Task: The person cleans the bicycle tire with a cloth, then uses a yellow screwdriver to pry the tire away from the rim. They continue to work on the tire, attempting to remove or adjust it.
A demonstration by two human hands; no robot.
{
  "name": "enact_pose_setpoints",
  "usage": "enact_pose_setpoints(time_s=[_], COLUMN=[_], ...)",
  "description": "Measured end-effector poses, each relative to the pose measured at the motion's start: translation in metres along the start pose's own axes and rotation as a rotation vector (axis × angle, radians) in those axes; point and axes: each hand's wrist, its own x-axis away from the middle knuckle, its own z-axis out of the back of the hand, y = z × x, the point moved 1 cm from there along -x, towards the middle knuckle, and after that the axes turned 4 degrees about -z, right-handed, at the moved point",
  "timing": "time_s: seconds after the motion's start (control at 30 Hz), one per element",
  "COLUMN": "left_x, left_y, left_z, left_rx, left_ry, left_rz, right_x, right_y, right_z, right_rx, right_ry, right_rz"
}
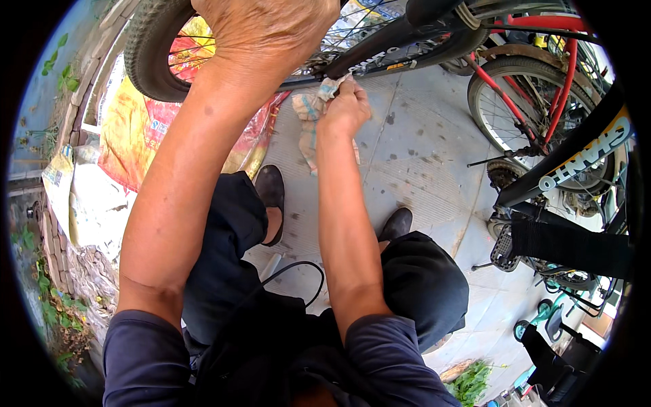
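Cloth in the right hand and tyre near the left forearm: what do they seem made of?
The cloth looks like soft, matte fabric, perhaps cotton: it droops in limp folds. The tyre seems dull, dark rubber, judging by its knobbly tread.

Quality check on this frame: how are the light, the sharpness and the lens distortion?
Head view: bright daylight, the white sack nearly washed out, the dark clothing short on detail; head view: right hand and cloth fairly sharp; head view: brick border bowed toward the black fisheye rim, left hand cropped by the top edge.
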Motion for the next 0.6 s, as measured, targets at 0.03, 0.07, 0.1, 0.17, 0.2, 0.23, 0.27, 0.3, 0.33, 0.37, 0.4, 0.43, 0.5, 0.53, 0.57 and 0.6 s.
enact_pose_setpoints(time_s=[0.03, 0.07, 0.1, 0.17, 0.2, 0.23, 0.27, 0.3, 0.33, 0.37, 0.4, 0.43, 0.5, 0.53, 0.57, 0.6], left_x=[0.000, 0.000, 0.000, -0.006, -0.009, -0.007, -0.007, -0.007, -0.007, -0.008, -0.007, -0.008, -0.014, -0.011, -0.013, -0.011], left_y=[0.001, 0.001, 0.001, 0.003, 0.003, 0.000, -0.001, 0.000, 0.000, -0.001, -0.002, -0.002, 0.002, 0.000, 0.001, -0.001], left_z=[0.001, 0.003, 0.007, 0.010, 0.011, 0.011, 0.011, 0.011, 0.012, 0.012, 0.013, 0.014, 0.018, 0.012, 0.009, 0.013], left_rx=[0.016, 0.028, 0.027, 0.029, 0.024, 0.016, 0.014, 0.024, 0.036, 0.037, 0.038, 0.042, 0.076, 0.400, 0.730, 0.533], left_ry=[-0.009, -0.017, -0.033, -0.045, -0.051, -0.061, -0.070, -0.076, -0.082, -0.084, -0.087, -0.085, -0.129, -0.001, 0.169, 0.060], left_rz=[0.014, 0.030, 0.038, 0.043, 0.040, 0.042, 0.042, 0.042, 0.044, 0.052, 0.059, 0.067, 0.132, 0.273, 0.381, 0.310], right_x=[0.004, 0.011, 0.015, 0.000, -0.009, -0.007, -0.004, -0.001, 0.004, 0.009, 0.012, 0.010, -0.002, 0.005, 0.016, 0.021], right_y=[-0.001, -0.006, -0.011, -0.005, -0.001, -0.003, -0.006, -0.010, -0.016, -0.024, -0.032, -0.041, -0.062, -0.073, -0.089, -0.097], right_z=[-0.002, -0.008, -0.012, -0.006, -0.003, -0.003, -0.001, 0.002, 0.002, 0.003, 0.004, 0.007, 0.017, 0.017, 0.018, 0.016], right_rx=[-0.036, -0.073, -0.110, -0.196, -0.239, -0.147, -0.057, 0.032, 0.028, 0.022, 0.016, -0.093, -0.312, -0.341, -0.449, -0.462], right_ry=[0.020, 0.035, 0.050, -0.037, -0.082, -0.045, -0.008, 0.029, -0.018, -0.063, -0.109, -0.227, -0.467, -0.499, -0.403, -0.376], right_rz=[-0.086, -0.169, -0.252, -0.436, -0.529, -0.438, -0.345, -0.250, -0.198, -0.147, -0.095, -0.101, -0.111, -0.104, -0.171, -0.217])
